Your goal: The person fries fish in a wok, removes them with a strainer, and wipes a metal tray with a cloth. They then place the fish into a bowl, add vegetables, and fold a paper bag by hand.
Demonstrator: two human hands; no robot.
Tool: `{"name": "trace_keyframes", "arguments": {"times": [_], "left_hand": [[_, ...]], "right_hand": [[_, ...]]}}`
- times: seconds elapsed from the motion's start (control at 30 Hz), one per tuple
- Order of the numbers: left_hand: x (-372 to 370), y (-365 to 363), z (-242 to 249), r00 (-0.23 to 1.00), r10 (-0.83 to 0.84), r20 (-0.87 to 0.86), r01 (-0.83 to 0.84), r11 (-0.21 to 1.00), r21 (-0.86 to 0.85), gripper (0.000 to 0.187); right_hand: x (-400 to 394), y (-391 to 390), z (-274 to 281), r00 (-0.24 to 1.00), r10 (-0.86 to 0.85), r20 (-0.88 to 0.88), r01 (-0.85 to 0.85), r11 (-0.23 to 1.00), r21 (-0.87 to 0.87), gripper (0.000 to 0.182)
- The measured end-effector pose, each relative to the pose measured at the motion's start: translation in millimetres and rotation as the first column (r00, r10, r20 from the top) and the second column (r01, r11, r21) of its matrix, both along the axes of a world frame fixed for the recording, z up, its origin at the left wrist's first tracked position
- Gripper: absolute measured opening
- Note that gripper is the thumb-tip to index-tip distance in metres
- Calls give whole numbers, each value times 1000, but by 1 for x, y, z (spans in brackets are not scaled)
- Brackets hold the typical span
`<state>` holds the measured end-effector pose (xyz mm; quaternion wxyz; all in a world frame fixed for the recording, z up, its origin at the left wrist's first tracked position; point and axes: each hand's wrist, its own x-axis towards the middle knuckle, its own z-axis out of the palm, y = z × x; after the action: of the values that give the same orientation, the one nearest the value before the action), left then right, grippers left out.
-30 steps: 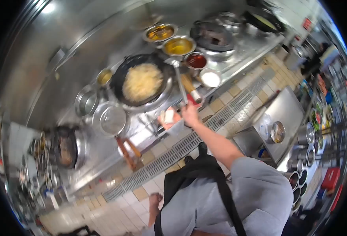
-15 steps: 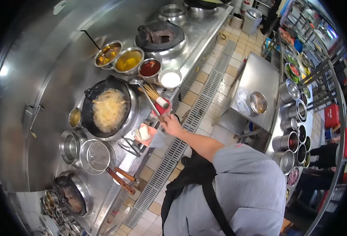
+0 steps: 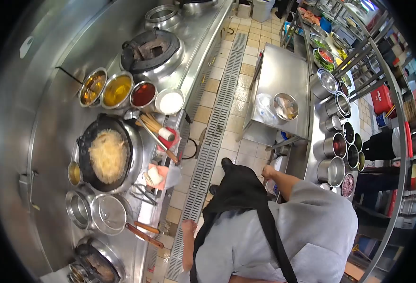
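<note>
My right hand, fingers curled and nothing visible in it, hangs over the tiled floor between the stove and the steel table. Low on the left, my left hand is loosely closed beside the stove's front edge, with no object visible in it. A ladle rests by the wok, its wooden handle towards the front edge. Pale food bubbles in oil in the black wok. Near the wok are a white cloth, black tongs and a round strainer with wooden handles.
Bowls of oil, red sauce and white powder stand behind the wok. A floor drain runs along the stove. Right: a steel table with a bowl, pots and people in dark clothes.
My right hand has let go of the ladle and drawn back to the right, away from the stove. My left hand has come into view. The view has turned right.
</note>
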<state>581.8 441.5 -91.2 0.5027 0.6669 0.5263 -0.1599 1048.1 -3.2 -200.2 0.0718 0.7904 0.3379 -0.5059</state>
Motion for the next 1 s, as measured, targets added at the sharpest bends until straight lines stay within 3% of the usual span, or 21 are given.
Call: {"name": "trace_keyframes", "arguments": {"times": [0.03,0.07,0.1,0.13,0.2,0.27,0.33,0.4,0.63,0.73,0.77,0.87,0.9,0.97,1.0], "left_hand": [[38,9,11,998,62,-7,-62,997,-53,17],[74,14,22,997,70,-13,-71,994,-78,21],[105,21,23,999,38,14,-36,995,-91,23],[137,27,24,999,6,42,-2,995,-104,25],[204,35,23,978,-148,145,158,985,-62,26],[277,37,42,946,-238,221,252,967,-39,29],[348,35,74,897,-334,290,353,935,-16,33],[409,33,88,800,-476,365,444,879,172,35],[587,26,211,708,-531,466,600,800,-1,33],[647,26,258,674,-620,401,673,740,13,33],[667,30,255,702,-572,424,654,754,-65,33],[725,44,251,689,-615,384,690,718,-87,32],[744,50,244,674,-605,423,699,708,-101,31],[784,49,238,665,-606,437,711,693,-122,30],[804,51,226,663,-584,469,712,685,-152,29]], "right_hand": [[3,-2,21,989,149,22,-149,989,-3,17],[3,4,47,970,-243,10,242,970,23,20],[-1,10,63,803,-596,-16,596,802,42,22],[-2,24,90,515,-856,-51,857,513,49,25],[7,48,134,393,-907,-152,915,368,168,31],[30,56,121,514,-853,-95,843,481,241,34],[44,84,158,673,-738,49,675,640,367,35],[68,103,147,634,-773,6,679,561,473,38],[183,175,179,682,-685,-257,651,407,641,35],[230,195,212,641,-691,-334,686,322,652,37],[243,197,214,615,-699,-366,705,278,653,39],[298,212,210,551,-738,-390,710,169,684,39],[297,210,203,487,-772,-408,736,112,667,39],[317,215,201,509,-789,-343,650,91,754,39],[321,217,199,458,-789,-408,694,31,720,39]]}}
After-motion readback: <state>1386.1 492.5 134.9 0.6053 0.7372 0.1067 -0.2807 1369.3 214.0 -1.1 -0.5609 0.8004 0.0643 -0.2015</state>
